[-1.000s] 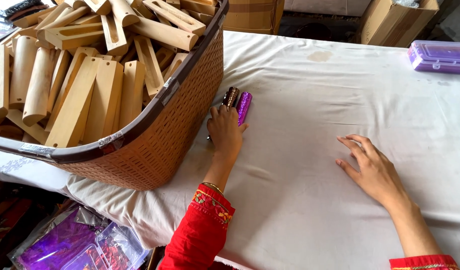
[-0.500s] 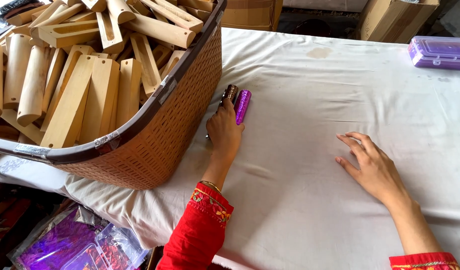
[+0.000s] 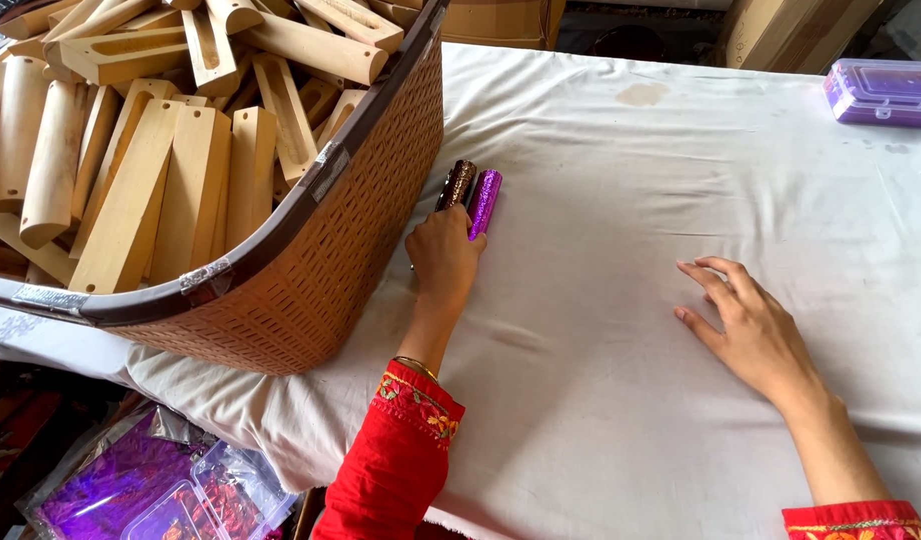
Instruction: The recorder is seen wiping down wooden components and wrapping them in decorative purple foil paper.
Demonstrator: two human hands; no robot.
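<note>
Nearest, below the table's front edge, clear plastic boxes [image 3: 196, 490] with purple and red foil inside sit on the floor. On the white cloth-covered table [image 3: 631, 420], the left hand [image 3: 443, 262] rests with its fingers curled over the near ends of two glittery sticks, a purple stick [image 3: 484, 202] and a dark brown stick [image 3: 457, 184], lying side by side and touching, just beside the wicker basket [image 3: 331, 270] at the table's left edge. Over the last second this hand has hardly shifted; it presses on the pair rather than lifting them, so the sticks are still being lined up against the basket wall. The right hand [image 3: 746, 325] lies open and flat on the cloth near the front edge, holding nothing, unmoved as well. Wooden blocks [image 3: 161, 190] fill the basket. At the far right corner sits a purple plastic case [image 3: 884, 92].
</note>
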